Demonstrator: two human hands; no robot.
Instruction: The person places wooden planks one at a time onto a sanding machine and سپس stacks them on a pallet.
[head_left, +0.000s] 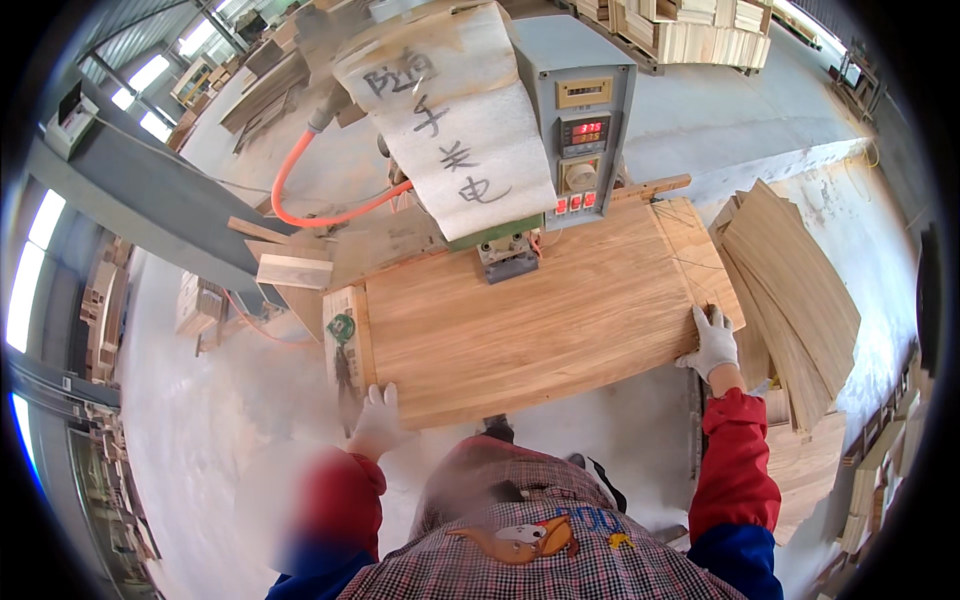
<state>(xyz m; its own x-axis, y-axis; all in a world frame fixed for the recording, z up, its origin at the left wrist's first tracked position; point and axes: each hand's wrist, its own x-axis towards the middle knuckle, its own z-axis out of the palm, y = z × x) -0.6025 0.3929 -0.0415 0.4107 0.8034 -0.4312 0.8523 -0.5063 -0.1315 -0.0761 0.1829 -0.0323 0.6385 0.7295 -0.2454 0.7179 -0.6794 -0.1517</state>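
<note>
A broad light-brown wooden panel (530, 345) lies flat in front of me on a work table. At its near left corner my left hand (380, 422), in a white glove, grips the edge with its fingers pointing up along it. My right hand (713, 345), gloved too, is closed on the near right edge, with fingers on the top face and the thumb lower down. Over the panel's far edge sits the dark metal head (510, 268) of a press. I cannot tell whether the head touches the wood.
A grey control box (575, 130) with a red display stands behind the press, beside a handwritten paper sheet (450, 130). An orange hose (287, 180) curves at left. Green wire (341, 328) lies left of the panel. Thin boards (790, 290) are fanned out at right.
</note>
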